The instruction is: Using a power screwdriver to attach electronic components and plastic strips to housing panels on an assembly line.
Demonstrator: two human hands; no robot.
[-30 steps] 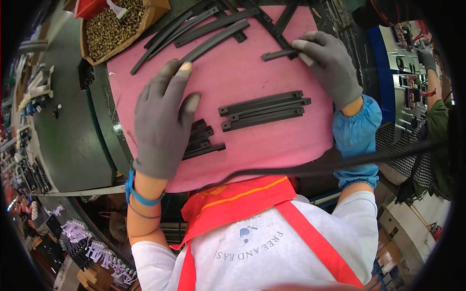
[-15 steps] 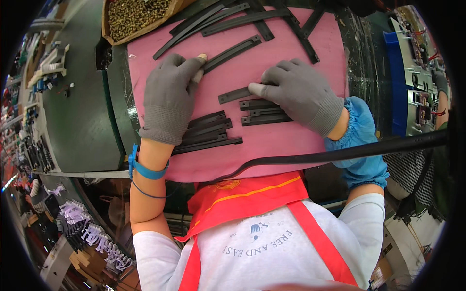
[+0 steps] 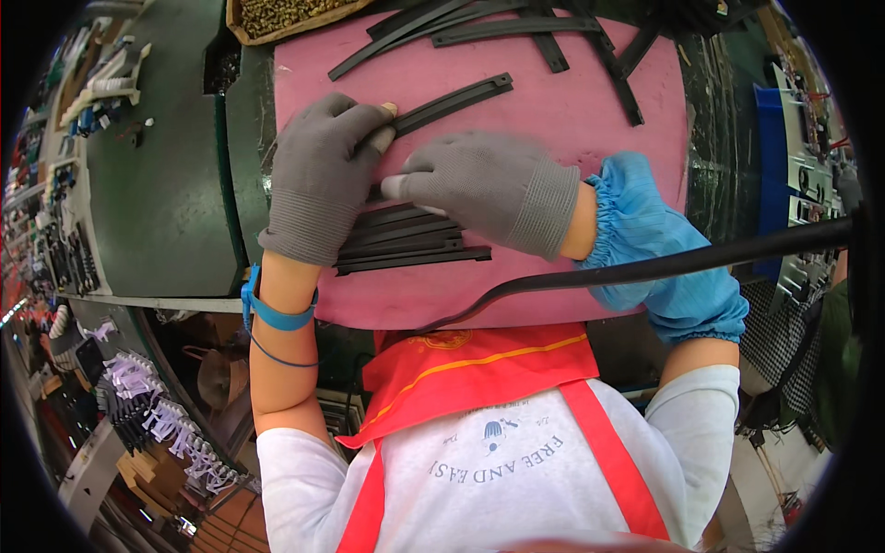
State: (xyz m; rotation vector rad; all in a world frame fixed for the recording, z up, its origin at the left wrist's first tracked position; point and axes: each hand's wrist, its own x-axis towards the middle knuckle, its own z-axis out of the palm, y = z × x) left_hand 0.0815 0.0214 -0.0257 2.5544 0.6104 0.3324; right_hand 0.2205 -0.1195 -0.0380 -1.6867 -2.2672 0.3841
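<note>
My left hand (image 3: 327, 175), in a grey glove with bare fingertips, pinches one end of a slim black strip (image 3: 454, 103) between thumb and forefinger. The strip slants up to the right, with a small hole near its far end. Close beside it is my right hand (image 3: 484, 189), also gloved, its fingers pinched together by my left wrist. A dark strip end (image 3: 373, 193) shows at those fingertips; the rest is hidden. Below both hands lies a row of similar black strips (image 3: 406, 249), partly covered by the gloves. All rest on a pink mat (image 3: 590, 88).
More black strips (image 3: 516, 31) lie crossed at the mat's far side. A cardboard tray of small brass-coloured parts (image 3: 286, 18) stands at the far left. A black cable-like bar (image 3: 682, 263) crosses above my right forearm. A blue bin (image 3: 772, 166) stands at the right.
My right hand has swung left toward my left hand, away from where it held a strip on the right. My left hand keeps its strip. The whole view has shifted slightly.
</note>
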